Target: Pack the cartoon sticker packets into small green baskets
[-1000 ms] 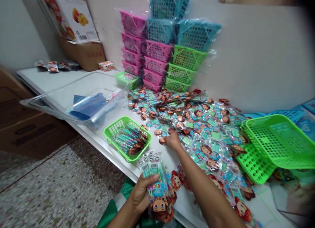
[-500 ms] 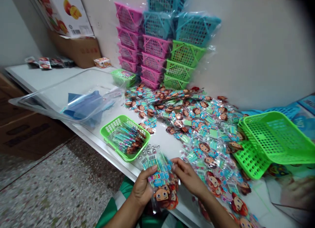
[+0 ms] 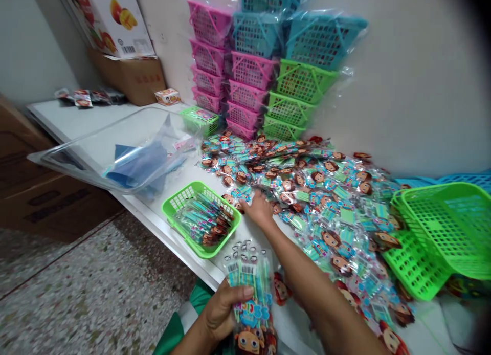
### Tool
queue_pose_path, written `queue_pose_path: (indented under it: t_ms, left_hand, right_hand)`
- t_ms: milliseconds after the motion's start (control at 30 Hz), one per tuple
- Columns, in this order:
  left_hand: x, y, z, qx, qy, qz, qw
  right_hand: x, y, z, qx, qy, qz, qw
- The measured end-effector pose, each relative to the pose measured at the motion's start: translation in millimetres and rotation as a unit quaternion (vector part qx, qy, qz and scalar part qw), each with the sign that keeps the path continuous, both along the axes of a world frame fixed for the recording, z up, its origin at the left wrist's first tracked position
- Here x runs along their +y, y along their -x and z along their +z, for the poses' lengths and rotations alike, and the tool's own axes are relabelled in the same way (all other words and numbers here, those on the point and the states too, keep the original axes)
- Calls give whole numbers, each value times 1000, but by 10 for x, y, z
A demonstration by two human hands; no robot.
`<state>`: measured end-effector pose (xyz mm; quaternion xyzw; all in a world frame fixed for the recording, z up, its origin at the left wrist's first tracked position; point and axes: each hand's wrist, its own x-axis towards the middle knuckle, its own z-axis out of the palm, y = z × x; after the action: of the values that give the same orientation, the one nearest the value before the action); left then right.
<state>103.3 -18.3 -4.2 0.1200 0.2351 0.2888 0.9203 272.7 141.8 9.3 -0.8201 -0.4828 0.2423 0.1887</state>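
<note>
My left hand is closed around a bundle of clear plastic packets, low in front of me. Each packet has green sticks, a barcode, a cartoon face at the bottom and a small ring at the top. My right hand is stretched out to the near left edge of a large heap of similar packets. Its thumb stands apart from its fingers, and some fingertips are hard to make out. Left of that hand, a green plastic basket holds a row of such packets.
Stacks of pink baskets, blue baskets and green baskets stand against the wall. More green baskets lie at the right. A clear plastic tray overhangs the table edge on the left, near cardboard boxes.
My right hand has left the bundle and reached forward to the heap. My left hand has kept the packets, now lower and more upright. The view has shifted slightly.
</note>
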Motion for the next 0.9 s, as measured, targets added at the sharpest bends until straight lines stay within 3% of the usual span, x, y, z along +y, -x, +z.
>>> queue_pose_path:
  t_ms: [100,233,333,500,600,667,733,800,900]
  left_hand:
    - [13,36,-2,4,0,-2,1000]
    - [73,41,-43,7,19,18,1000]
    - [105,12,-42,10,42,30,999]
    - [87,-64,7,-12,66,43,997]
    - [58,-123,33,-46,49,26,997]
    - [48,-151,51,-66,45,7,997]
    - [52,-159,66,-57,48,4,997]
    - [62,-143,65,-27,52,17,998]
    - [55,-101,25,7,56,26,998]
  right_hand:
    - [229,107,-91,-5,-2,-45,999]
    - [100,-79,-171,59,6,-57,997]
    - [-277,-311,-135,138,1,-33,990]
    - [-1258,-544,144,280,-24,55,958]
    - [-1731,-541,329,363,39,143,920]
    - [-1865,-550,428,368,99,215,899]
    - [-1823,-605,499,367,140,283,875]
    - [-1607,-671,530,353,130,304,875]
    - [-1019,-615,472,162,25,291,943]
